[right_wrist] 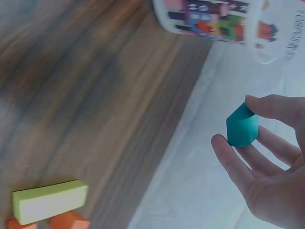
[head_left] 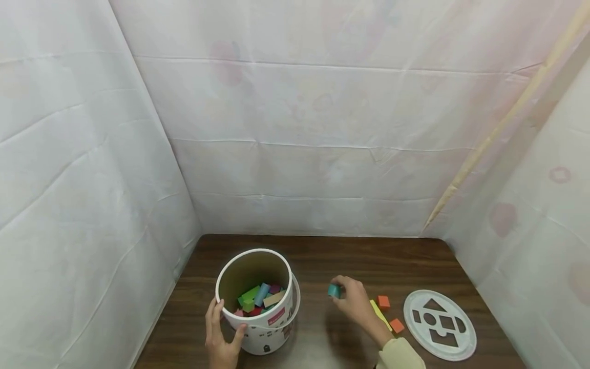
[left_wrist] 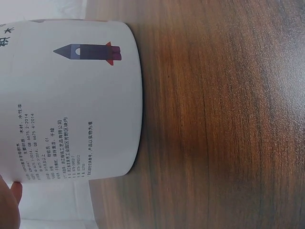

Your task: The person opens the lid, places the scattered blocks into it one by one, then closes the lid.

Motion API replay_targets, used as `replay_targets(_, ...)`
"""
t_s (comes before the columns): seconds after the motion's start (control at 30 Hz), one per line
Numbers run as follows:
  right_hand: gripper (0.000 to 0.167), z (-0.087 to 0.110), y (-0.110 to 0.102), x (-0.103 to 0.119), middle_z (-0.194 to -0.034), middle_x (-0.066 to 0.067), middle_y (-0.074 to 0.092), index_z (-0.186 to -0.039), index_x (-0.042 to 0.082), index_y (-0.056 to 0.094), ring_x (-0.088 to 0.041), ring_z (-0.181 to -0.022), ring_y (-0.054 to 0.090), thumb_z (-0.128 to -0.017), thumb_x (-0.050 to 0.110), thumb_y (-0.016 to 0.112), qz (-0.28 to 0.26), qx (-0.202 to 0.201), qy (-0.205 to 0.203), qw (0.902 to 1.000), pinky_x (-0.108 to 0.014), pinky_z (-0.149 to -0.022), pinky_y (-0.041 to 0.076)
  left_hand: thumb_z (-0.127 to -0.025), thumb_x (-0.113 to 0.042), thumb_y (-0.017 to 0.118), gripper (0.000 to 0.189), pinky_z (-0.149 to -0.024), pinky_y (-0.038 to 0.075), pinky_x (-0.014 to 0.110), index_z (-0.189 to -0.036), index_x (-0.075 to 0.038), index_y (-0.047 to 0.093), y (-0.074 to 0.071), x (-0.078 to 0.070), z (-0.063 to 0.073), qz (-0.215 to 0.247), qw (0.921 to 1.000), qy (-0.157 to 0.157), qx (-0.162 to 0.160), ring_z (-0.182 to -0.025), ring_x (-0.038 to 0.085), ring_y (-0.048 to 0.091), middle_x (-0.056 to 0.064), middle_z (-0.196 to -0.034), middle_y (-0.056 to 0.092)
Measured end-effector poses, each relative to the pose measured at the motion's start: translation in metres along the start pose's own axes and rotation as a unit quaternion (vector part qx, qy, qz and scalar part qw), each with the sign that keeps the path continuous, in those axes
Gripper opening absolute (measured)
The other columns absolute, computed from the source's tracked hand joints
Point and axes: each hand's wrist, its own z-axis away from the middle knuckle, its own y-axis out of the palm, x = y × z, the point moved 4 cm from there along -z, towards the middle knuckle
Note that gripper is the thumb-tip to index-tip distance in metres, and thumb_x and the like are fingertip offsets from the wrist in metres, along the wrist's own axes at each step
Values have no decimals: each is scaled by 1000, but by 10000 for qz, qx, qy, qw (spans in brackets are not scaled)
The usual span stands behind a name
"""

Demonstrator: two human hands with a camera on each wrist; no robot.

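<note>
My left hand (head_left: pixel 221 338) holds the white bucket (head_left: pixel 272 335) at its near left side, with the fingertips at the rim and the thumb against the outer wall. Inside the bucket lie several coloured blocks (head_left: pixel 262 294). To the right of the bucket, my right hand (head_left: pixel 357 307) pinches a small teal block with a curved side (right_wrist: pixel 242 126) between thumb and fingers, raised over the table. A yellow-green bar-shaped block (right_wrist: pixel 50 200) and orange blocks (head_left: pixel 383 302) lie beside the right forearm.
A round white lid (head_left: pixel 417 335) with shaped cut-outs lies at the right of the dark wooden table (head_left: pixel 369 251). The bucket's handle (head_left: pixel 297 297) hangs on its right side. White sheeting (head_left: pixel 299 174) encloses the table at the back and sides.
</note>
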Motion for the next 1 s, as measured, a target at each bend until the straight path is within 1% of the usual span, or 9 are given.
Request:
replay_targets(0.13,31,-2,-5,17,-95,-9,66,-102,2,66,-17,-77,60,-72,-3,76,-113,85,-144,9998,-28,-61,53,-68,-6,82,84,-94,33,10,-141,-7,41,-1,0,-1,104,9999,0,-28,-123,28,41,16,-145,35)
replay_targets(0.33,31,-4,-11,33,-97,-10,65,-104,1,65,-18,-80,59,-74,-2,76,-241,301,-199,9991,-30,-63,54,-68,-7,82,85,-94,29,7,-142,-8,41,-2,-1,0,130,9999,21,-20,-124,27,40,17,-144,35)
replay_targets(0.4,31,-5,-12,37,-97,-9,65,-104,2,65,-18,-80,60,-75,-1,76,-245,356,-229,9988,-30,-63,55,-67,-7,82,85,-94,29,7,-141,-7,41,-1,0,0,176,9997,146,-70,-125,23,39,18,-144,35)
replay_targets(0.5,31,-5,-13,42,-98,-8,65,-105,3,65,-18,-80,61,-76,1,76,-314,419,-320,9981,-31,-64,56,-67,-8,82,83,-95,32,8,-140,-4,43,-1,3,0,311,9982,458,-217,-127,16,37,19,-143,36)
replay_targets(0.57,31,-6,-13,46,-98,-8,65,-106,3,65,-18,-81,62,-77,2,76,-357,440,-393,9976,-29,-64,56,-68,-11,82,81,-96,32,9,-139,-2,44,-2,4,-2,377,9965,677,-308,-128,13,37,20,-143,37)
replay_targets(0.63,31,-7,-14,50,-98,-8,65,-106,3,65,-18,-82,63,-77,2,75,-413,454,-433,9972,-27,-65,55,-69,-13,82,80,-95,33,9,-138,-1,44,-2,5,-4,394,9957,767,-349,-128,11,36,21,-142,37)
replay_targets(0.77,32,-8,-16,57,-99,-8,65,-108,3,64,-18,-83,63,-78,4,75,-470,531,-428,9966,-27,-66,55,-67,-10,82,82,-96,32,8,-139,-3,43,-4,6,-5,319,9974,566,-299,-127,16,37,21,-143,37)
replay_targets(0.9,32,-9,-19,63,-100,-8,64,-109,2,64,-18,-83,62,-79,6,75,-505,638,-421,9958,-29,-67,56,-65,-8,82,86,-96,28,6,-141,-7,42,-3,6,-3,115,9994,259,-176,-124,30,40,20,-143,36)
replay_targets(1.0,31,-10,-20,66,-99,-8,64,-108,2,64,-18,-82,63,-79,5,75,-495,665,-420,9957,-27,-65,56,-66,-8,82,86,-96,27,5,-141,-7,41,0,6,0,38,9999,139,-82,-120,37,42,20,-143,35)
